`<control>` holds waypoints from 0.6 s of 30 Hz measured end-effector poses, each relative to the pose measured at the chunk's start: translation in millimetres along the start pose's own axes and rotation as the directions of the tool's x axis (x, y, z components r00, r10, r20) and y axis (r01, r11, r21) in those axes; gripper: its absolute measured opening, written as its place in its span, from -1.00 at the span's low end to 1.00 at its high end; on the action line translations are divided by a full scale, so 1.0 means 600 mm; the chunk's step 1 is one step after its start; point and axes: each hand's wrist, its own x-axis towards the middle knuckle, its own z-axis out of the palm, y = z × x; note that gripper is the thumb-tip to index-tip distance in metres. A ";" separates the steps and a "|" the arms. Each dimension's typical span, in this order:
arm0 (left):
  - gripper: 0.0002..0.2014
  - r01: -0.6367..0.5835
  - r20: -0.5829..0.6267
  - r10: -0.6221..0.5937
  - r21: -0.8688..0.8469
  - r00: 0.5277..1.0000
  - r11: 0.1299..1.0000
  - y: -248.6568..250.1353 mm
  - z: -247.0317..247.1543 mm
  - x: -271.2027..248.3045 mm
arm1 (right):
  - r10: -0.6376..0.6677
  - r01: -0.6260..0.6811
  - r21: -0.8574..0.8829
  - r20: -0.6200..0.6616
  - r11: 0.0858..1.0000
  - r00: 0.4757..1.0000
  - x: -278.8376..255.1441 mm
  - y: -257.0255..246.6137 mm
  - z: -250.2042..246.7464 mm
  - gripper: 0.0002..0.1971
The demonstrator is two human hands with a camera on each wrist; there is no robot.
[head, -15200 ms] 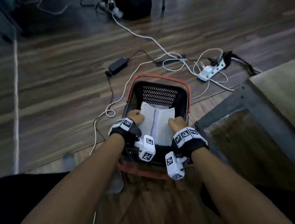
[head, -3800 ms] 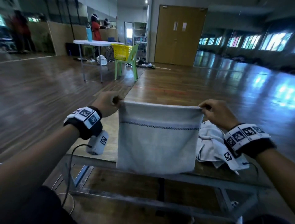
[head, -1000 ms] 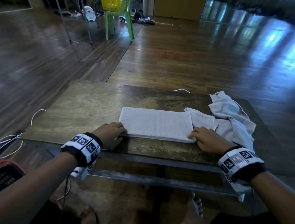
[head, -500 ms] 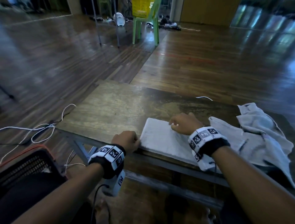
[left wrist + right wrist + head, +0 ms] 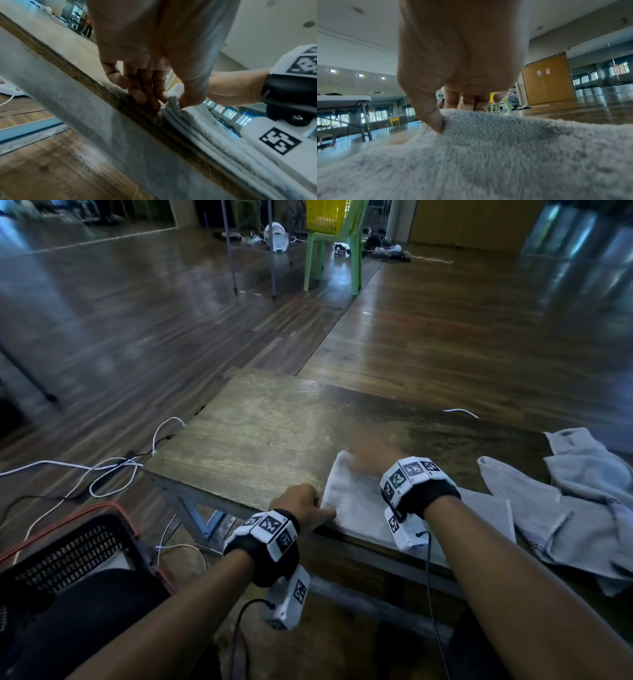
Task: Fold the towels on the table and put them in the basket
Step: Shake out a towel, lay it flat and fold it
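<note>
— Big hall, this: shiny wooden floor (image 5: 479, 330), a green chair (image 5: 337, 241) far back with a yellow basket (image 5: 323, 215) on it, and the low wooden desk (image 5: 260, 433) right in front of us.

— And the towel?

— The folded towel (image 5: 352, 498) lies flat at the near edge of the desk, its layers stacked along that edge. The left hand (image 5: 301, 506) pinches the near left corner: thumb on top, fingers (image 5: 142, 93) curled against the side of the layers, by the desk's edge.

— The other hand?

— The right hand (image 5: 368, 462) is at the far left corner, blurred from above. From the wrist you see the thumb pressed into the pile and the fingers (image 5: 467, 100) curled over the towel's far edge, so it grips the cloth too.

— Anything else on the desk?

— A crumpled towel (image 5: 561, 508) spread loose to the right, just beside the folded one.

— The basket for them?

— The black basket (image 5: 75, 546) with a red rim stands on the floor to the left, below the desk's corner, near some white cables (image 5: 102, 470).
</note>
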 end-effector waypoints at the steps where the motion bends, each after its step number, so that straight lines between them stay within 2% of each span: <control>1: -0.71 -0.015 -0.031 0.014 -0.027 0.999 1.000 0.003 -0.008 -0.005 | -0.018 0.021 0.060 -0.049 0.998 0.999 -0.005 0.000 -0.006 -0.86; 3: -0.77 -0.076 -0.164 0.066 -0.055 0.984 0.996 0.011 -0.032 -0.016 | -0.038 0.074 0.183 -0.195 0.980 0.980 -0.019 -0.002 -0.027 -0.88; 4: -0.78 -0.119 -0.263 0.103 -0.045 0.959 0.992 0.016 -0.046 -0.022 | -0.023 0.093 0.245 -0.276 0.965 0.961 -0.028 0.001 -0.041 -0.86; 5: -0.80 -0.168 -0.369 0.145 -0.029 0.918 0.985 0.022 -0.060 -0.028 | -0.002 0.116 0.308 -0.346 0.944 0.938 -0.038 0.004 -0.057 -0.87; 7: -0.84 -0.304 -0.539 0.250 -0.012 0.805 0.953 0.036 -0.081 -0.040 | 0.037 0.177 0.445 -0.431 0.878 0.901 -0.059 0.016 -0.088 -0.98; 9: -0.83 -0.437 -0.599 0.350 -0.001 0.721 0.900 0.052 -0.086 -0.053 | 0.037 0.224 0.538 -0.431 0.812 0.901 -0.081 0.035 -0.112 -0.87; 11: -0.81 -0.532 -0.591 0.434 0.009 0.680 0.847 0.066 -0.073 -0.062 | 0.017 0.230 0.601 -0.376 0.765 0.926 -0.104 0.056 -0.124 -0.81; 14: -0.82 -0.617 -0.505 0.556 0.057 0.660 0.785 0.082 -0.033 -0.069 | 0.016 0.170 0.716 -0.245 0.677 0.969 -0.129 0.090 -0.126 -0.89; 16: -0.77 -0.632 -0.421 0.622 0.136 0.660 0.763 0.088 0.000 -0.068 | 0.047 0.100 0.729 -0.178 0.677 0.983 -0.141 0.112 -0.117 -0.84; 18: -0.76 -0.646 -0.325 0.678 0.216 0.660 0.732 0.094 0.033 -0.069 | 0.097 0.026 0.688 -0.140 0.725 0.985 -0.152 0.137 -0.104 -0.76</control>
